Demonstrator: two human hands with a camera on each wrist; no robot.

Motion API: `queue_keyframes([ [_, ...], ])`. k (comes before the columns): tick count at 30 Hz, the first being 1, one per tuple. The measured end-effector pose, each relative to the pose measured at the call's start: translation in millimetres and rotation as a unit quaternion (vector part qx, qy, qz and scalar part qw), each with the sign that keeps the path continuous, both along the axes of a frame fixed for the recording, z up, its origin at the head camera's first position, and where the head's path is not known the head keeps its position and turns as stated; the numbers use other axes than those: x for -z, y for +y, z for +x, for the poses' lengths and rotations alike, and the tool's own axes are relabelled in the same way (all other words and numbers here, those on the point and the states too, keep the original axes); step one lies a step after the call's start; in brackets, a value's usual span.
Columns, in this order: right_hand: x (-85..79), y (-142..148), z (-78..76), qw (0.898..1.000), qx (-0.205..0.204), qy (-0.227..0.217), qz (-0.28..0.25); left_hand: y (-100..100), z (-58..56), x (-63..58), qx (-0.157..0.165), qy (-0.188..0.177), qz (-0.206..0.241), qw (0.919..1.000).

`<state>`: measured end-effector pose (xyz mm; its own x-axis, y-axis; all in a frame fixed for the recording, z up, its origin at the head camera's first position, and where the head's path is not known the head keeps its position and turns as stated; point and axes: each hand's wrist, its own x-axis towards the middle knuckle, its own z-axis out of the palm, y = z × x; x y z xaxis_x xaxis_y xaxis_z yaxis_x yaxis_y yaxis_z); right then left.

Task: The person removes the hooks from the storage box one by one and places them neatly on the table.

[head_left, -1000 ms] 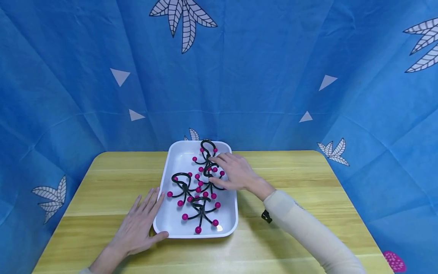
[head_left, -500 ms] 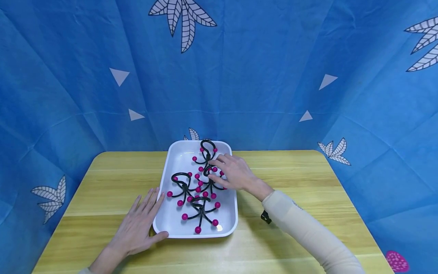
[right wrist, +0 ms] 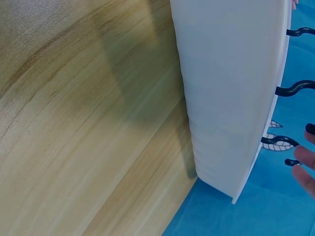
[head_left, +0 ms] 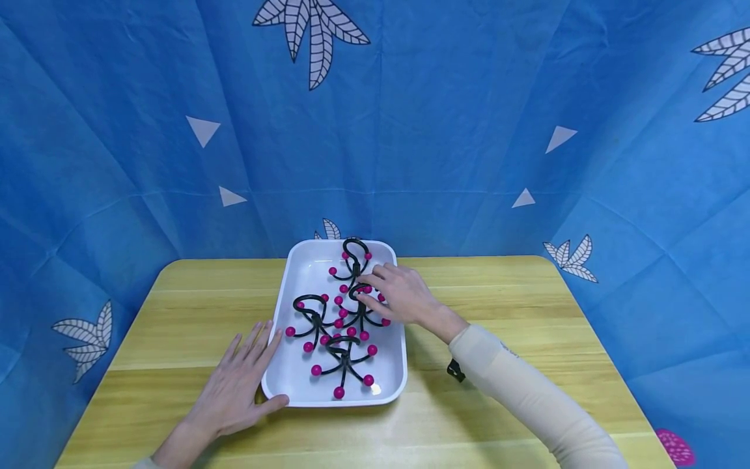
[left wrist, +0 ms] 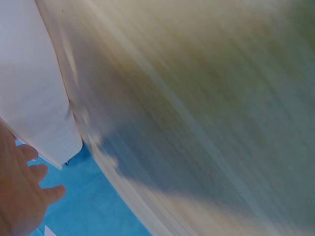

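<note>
Right hand (head_left: 401, 293) pinches a black claw (head_left: 361, 314) by its loop inside the tray (head_left: 280, 385), left hand (head_left: 237, 385) lying straight-fingered along the side, in an apparent adjusting step whose next move likely calls for avoiding snags.

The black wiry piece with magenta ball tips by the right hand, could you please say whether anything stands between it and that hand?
Nothing visible does: the right hand appears to pinch the top of the black wiry piece. A matching black piece lies beyond, not between.
</note>
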<state>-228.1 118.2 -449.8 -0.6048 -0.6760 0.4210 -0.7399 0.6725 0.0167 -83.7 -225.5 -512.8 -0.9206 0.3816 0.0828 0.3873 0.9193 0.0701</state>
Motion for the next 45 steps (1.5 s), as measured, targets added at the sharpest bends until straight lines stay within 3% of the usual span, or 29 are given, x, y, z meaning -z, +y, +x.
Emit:
queue_keyframes([
  [23, -2.4, -2.9, -1.7, 1.000, -0.013, 0.017, -0.006, 0.8, 2.3, -0.5, -0.007, -0.001, 0.003, 1.0000],
  [34, -5.1, -3.5, -1.2, 1.000, -0.005, -0.019, -0.008, 1.9, 2.6, -1.8, -0.011, -0.007, 0.005, 0.9999],
  [45, -9.5, -0.5, 1.1, 0.999, -0.013, -0.019, -0.027, 2.0, 2.8, -2.5, -0.011, -0.005, 0.003, 0.9999],
])
